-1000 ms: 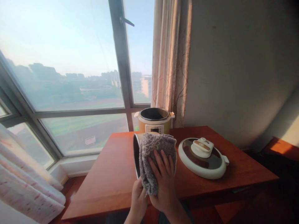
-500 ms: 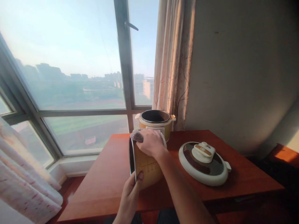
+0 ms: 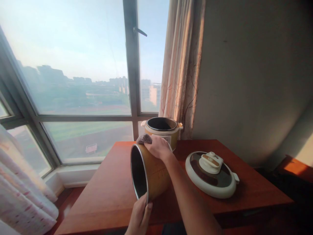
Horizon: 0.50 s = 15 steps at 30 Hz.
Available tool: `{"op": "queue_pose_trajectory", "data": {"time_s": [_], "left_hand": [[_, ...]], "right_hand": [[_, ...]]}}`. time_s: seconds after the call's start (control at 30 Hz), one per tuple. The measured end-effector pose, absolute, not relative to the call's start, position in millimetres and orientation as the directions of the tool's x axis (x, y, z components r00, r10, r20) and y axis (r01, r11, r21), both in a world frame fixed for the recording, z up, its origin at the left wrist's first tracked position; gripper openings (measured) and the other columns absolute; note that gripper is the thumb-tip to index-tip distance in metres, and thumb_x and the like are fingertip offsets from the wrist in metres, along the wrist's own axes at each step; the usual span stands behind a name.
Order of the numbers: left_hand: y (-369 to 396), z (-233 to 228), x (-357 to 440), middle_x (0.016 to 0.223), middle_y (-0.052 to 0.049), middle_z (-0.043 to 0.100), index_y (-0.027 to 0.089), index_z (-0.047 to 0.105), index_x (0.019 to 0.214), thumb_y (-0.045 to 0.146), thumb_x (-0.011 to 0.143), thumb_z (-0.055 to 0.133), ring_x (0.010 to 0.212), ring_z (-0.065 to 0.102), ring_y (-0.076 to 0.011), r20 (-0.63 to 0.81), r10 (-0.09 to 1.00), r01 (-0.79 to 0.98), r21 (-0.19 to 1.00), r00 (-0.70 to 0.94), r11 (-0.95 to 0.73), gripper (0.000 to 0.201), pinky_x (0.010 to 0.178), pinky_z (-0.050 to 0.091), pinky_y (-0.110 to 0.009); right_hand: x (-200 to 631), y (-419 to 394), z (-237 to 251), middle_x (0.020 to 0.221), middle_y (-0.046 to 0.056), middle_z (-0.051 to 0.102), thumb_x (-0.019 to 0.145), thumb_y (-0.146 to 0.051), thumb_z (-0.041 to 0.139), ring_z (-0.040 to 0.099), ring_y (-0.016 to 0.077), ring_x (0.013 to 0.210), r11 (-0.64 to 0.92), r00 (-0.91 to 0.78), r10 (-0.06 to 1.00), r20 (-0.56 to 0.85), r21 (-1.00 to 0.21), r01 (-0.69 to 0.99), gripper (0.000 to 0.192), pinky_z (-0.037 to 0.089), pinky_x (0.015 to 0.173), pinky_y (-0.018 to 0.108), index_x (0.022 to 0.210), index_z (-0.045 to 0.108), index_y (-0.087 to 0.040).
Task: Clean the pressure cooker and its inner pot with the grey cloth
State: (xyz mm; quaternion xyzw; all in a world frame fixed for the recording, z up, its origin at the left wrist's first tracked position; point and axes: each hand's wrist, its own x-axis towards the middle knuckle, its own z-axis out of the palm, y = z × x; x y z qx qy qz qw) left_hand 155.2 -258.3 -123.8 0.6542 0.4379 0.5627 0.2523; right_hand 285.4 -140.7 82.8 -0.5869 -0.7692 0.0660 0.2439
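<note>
Wiping under way: right hand [image 3: 158, 147] presses a grey cloth [image 3: 144, 139] on the far upper wall of the inner pot [image 3: 149, 173], tilted above the desk [image 3: 110, 192]. Left hand [image 3: 140, 213] pinches the near rim. Cooker base [image 3: 162, 129] stands empty, lid [image 3: 211, 174] lies right; refitting remains.

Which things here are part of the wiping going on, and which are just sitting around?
In use:
- round gold metal inner pot, tipped on its side, rim gripped by the left hand
- grey fluffy cloth, pressed on the pot by the right hand

Sitting by:
- gold cooker base, open
- round white cooker lid
- red-brown wooden table
- patterned curtain
</note>
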Motion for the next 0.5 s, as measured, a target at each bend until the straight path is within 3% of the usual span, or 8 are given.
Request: {"op": "queue_pose_trajectory", "data": {"time_s": [0.17,0.33,0.5], "left_hand": [[-260,-137,156,0.074,-0.011,0.074,0.017,0.08,0.083,0.057,0.095,0.047,0.069,0.068,-0.0231,0.601,0.799,0.393,0.734,0.002,-0.554,0.053,0.078,0.059,-0.034],[-261,-140,156,0.088,-0.012,0.077,0.016,0.08,0.099,0.057,0.094,0.05,0.08,0.071,-0.0252,0.648,0.754,0.459,0.706,-0.111,-0.539,0.051,0.079,0.06,-0.034],[-261,-143,154,0.087,-0.011,0.077,0.016,0.08,0.096,0.06,0.094,0.047,0.078,0.071,-0.0239,0.639,0.755,0.442,0.726,-0.149,-0.528,0.055,0.078,0.06,-0.033]], "right_hand": [[286,-146,77,0.109,0.005,0.074,0.095,-0.045,0.044,0.065,0.0251,0.104,0.383,-0.225,0.887,0.404,-0.37,0.847,0.032,0.044,0.091,0.037,0.1,0.07,-0.028],[287,-152,74,0.113,0.003,0.073,0.093,-0.042,0.048,0.063,0.0247,0.109,0.42,-0.229,0.86,0.455,-0.38,0.824,0.027,0.043,0.096,0.037,0.108,0.068,-0.03],[285,-161,62,0.127,0.004,0.067,0.086,-0.035,0.056,0.057,0.0259,0.119,0.478,-0.238,0.803,0.546,-0.353,0.804,0.04,0.038,0.106,0.04,0.125,0.063,-0.027]]}}
